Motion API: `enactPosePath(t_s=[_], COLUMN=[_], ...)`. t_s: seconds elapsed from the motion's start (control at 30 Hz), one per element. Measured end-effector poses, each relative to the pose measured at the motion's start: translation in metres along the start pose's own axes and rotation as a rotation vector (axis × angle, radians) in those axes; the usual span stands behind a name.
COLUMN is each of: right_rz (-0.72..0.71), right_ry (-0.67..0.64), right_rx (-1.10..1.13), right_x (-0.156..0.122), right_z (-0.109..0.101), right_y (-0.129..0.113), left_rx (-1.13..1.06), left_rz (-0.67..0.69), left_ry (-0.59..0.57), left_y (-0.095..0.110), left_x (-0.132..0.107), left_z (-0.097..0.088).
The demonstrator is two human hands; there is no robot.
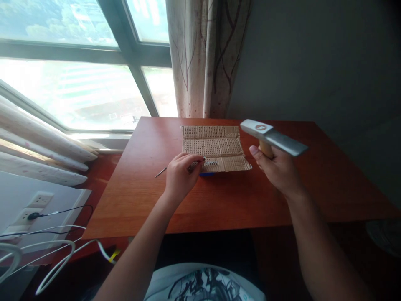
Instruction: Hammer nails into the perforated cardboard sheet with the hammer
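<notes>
My right hand (277, 169) is closed round the wooden handle of a hammer (273, 137), whose grey metal head is raised above the table's right half. My left hand (181, 173) pinches a small nail at the near edge of a perforated cardboard sheet (216, 146), next to a short row of nails (211, 162) standing in it. A blue object (206, 174) peeks from under the cardboard's near edge. A loose nail (161, 172) lies on the wood to the left of my left hand.
The red-brown wooden table (225, 200) stands against a grey wall, with a window and patterned curtain (203, 58) behind it. At lower left are wall sockets (33, 207) and white cables (56, 251).
</notes>
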State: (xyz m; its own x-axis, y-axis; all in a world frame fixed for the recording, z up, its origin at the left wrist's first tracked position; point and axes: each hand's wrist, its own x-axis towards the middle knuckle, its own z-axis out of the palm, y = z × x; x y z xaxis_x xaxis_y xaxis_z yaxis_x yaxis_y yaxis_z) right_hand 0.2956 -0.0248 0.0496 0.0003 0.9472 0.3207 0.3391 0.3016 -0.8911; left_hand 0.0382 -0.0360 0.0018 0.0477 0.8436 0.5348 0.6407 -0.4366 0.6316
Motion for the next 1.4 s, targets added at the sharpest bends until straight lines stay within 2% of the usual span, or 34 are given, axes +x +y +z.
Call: enactPosePath(t_s=[0.1,0.2,0.3,0.47,0.7,0.93,1.1,1.4], right_rz=[-0.009,-0.022,-0.092,-0.174,-0.021,-0.024,-0.013,-0.013], right_ry=[-0.144,-0.31,-0.38,-0.4,-0.517,-0.469,-0.519,-0.498], right_rx=[-0.252,-0.347,-0.457,-0.64,-0.776,-0.762,-0.779,-0.762], right_x=[0.003,0.008,0.012,0.016,0.013,0.01,0.007,0.004], right_z=[0.001,0.005,0.012,0.02,0.023,0.021,0.025,0.025], right_y=[-0.014,-0.03,-0.044,-0.061,-0.067,-0.069,-0.065,-0.062], left_rx=[-0.027,-0.029,-0.011,-0.024,0.0,-0.003,0.029,0.041], left_rz=[0.008,0.012,0.013,0.034,0.036,0.033,0.032,0.027], left_ry=[0.011,0.009,-0.01,-0.009,-0.003,-0.003,-0.018,-0.045], left_y=[-0.001,-0.002,-0.003,-0.005,-0.005,-0.006,-0.005,-0.005], left_x=[0.0,-0.002,-0.003,-0.003,-0.003,-0.004,-0.003,-0.003], left_z=[0.002,0.003,0.004,0.007,0.01,0.01,0.008,0.007])
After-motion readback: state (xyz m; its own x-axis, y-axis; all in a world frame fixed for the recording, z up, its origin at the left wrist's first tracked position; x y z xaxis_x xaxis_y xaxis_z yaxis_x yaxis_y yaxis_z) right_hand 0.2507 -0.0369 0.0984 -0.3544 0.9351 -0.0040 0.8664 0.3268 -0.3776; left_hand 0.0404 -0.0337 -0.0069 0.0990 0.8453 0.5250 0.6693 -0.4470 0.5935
